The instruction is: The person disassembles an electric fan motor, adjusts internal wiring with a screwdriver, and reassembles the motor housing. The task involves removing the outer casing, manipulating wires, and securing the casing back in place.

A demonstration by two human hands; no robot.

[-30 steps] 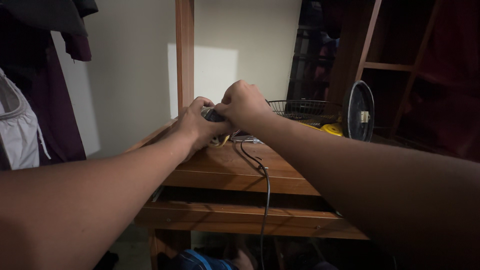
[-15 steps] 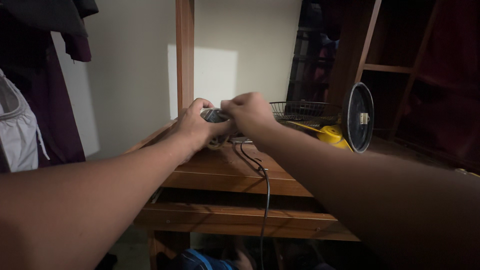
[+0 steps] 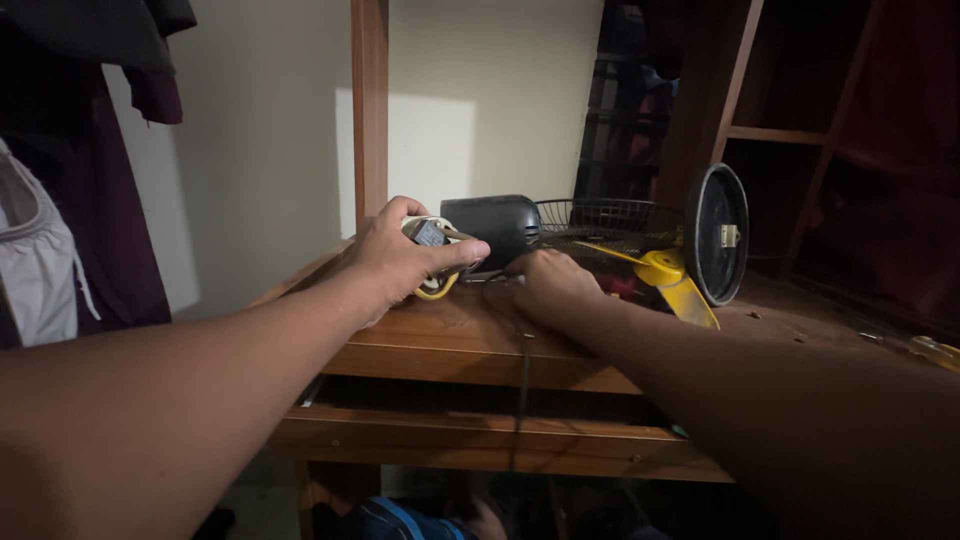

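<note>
The wooden table [image 3: 430,340] carries everything, its front edge just below both hands, with bare wood between them and that edge. Beyond the fingers lie a wire fan guard [image 3: 600,215], a dark fan motor [image 3: 500,228] and a yellow blade [image 3: 670,275]. The right hand [image 3: 550,285] rests flat, fingers together. The left hand [image 3: 400,260] has fingers clamped on a small plug [image 3: 432,238], raised above the tabletop.
</note>
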